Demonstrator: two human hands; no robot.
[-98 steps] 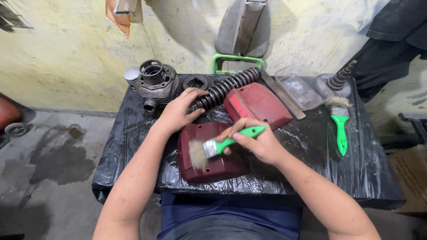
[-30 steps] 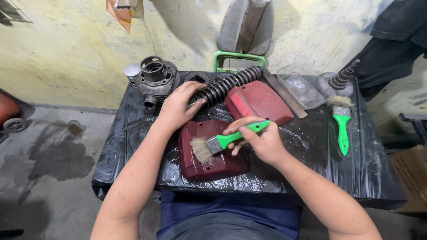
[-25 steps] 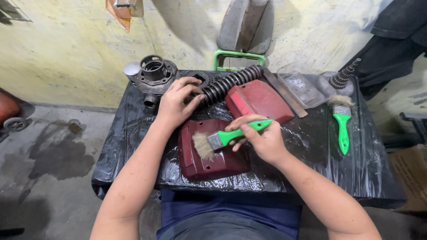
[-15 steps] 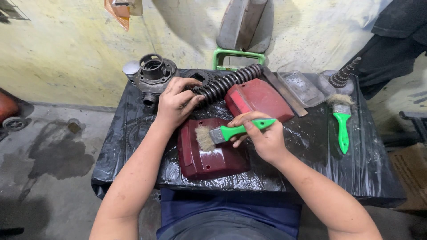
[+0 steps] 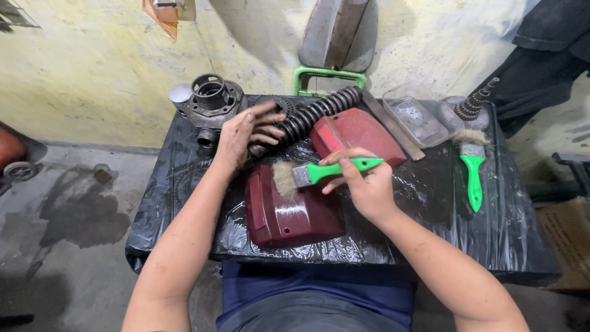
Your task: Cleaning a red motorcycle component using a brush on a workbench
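The green brush (image 5: pixel 319 173) sits in your right hand (image 5: pixel 362 184), fingers clamped tight around its handle, bristles touching the top of the near red cover (image 5: pixel 289 212) on the bench (image 5: pixel 430 203). Your left hand (image 5: pixel 243 132) rests open on the black spring (image 5: pixel 310 114), just beside the second red cover (image 5: pixel 356 132).

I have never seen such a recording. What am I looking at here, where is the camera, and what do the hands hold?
The camera sits on a person's head and looks down at their two bare hands. The table is covered in black plastic. The right hand holds a green-handled brush with its bristles on a dark red cover. The left hand rests by a black ribbed spring. Also there: a second red cover, a grey engine part, a clear tray and another green brush.
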